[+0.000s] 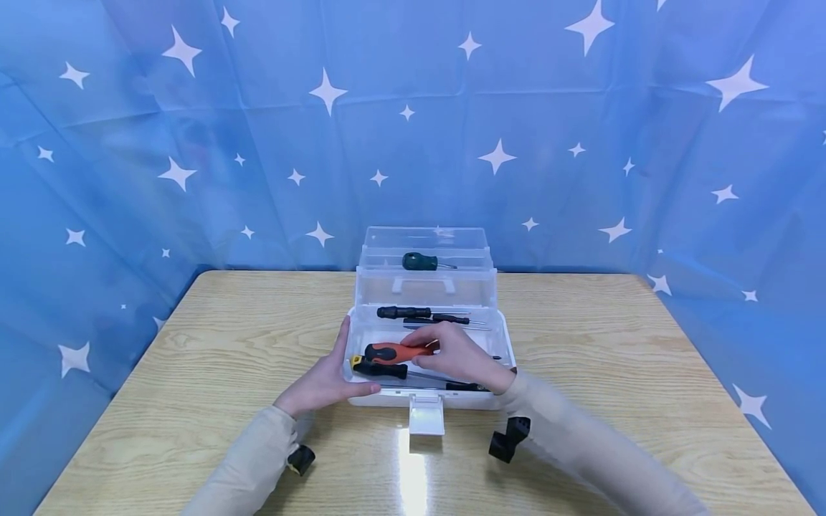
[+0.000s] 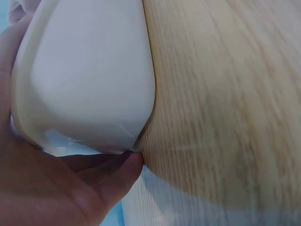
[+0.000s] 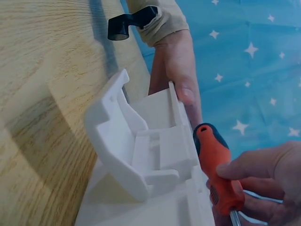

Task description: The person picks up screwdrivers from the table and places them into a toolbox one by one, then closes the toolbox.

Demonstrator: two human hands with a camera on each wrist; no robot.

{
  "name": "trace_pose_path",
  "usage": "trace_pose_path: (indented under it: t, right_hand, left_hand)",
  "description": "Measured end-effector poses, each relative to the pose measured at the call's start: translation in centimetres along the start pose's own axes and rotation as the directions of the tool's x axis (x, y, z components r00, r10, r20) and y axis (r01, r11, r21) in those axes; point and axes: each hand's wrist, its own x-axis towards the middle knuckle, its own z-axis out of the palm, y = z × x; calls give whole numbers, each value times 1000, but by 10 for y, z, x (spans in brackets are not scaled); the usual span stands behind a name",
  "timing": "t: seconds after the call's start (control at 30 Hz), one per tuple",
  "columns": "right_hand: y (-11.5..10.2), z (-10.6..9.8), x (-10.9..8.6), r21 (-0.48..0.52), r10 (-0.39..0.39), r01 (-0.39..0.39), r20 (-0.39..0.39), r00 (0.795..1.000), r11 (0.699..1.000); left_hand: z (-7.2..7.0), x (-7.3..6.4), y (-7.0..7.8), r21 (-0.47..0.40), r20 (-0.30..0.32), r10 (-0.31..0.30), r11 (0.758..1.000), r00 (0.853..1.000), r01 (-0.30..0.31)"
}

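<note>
In the head view, a white toolbox (image 1: 387,398) with a raised clear lid stands on the table. My right hand (image 1: 459,352) pinches the orange-and-black handle of a screwdriver (image 3: 217,162) over the box interior; its metal shaft is mostly hidden behind the hand. My left hand (image 1: 323,383) holds the toolbox's front left corner, thumb along the front rim and fingers along the left side. Inside lie a black-handled tool with a yellow end (image 1: 381,369), a black screwdriver (image 1: 403,312), a smaller black screwdriver (image 1: 452,318) and another black-handled tool (image 1: 463,386) along the front.
A dark green screwdriver (image 1: 419,261) rests in the open clear lid (image 1: 426,288). The white front latch (image 1: 426,417) hangs down toward the table (image 1: 258,315). Behind the table hangs a blue curtain (image 1: 413,143) with white stars.
</note>
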Motion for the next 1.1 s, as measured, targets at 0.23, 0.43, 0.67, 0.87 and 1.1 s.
trace_pose_path:
  t: [0.23, 0.43, 0.67, 0.87, 1.1]
  right_hand:
    - [4, 5, 3, 13, 22, -21, -16, 1000, 1000]
    - [4, 7, 5, -8, 61, -62, -29, 998, 998]
    - [4, 7, 8, -52, 74, -77, -62, 995, 996]
    - [5, 10, 9, -68, 64, -70, -94, 993, 995]
    - [4, 7, 5, -42, 0, -4, -90, 996, 999]
  left_hand:
    - [0, 0, 0, -8, 3, 9, 1000, 1000, -9]
    - [0, -1, 1, -18, 5, 6, 1000, 1000, -6]
    - [0, -1, 1, -38, 4, 15, 999, 1000, -15]
    - [1, -1, 0, -24, 0, 14, 1000, 1000, -14]
    - [0, -1, 0, -21, -4, 14, 1000, 1000, -14]
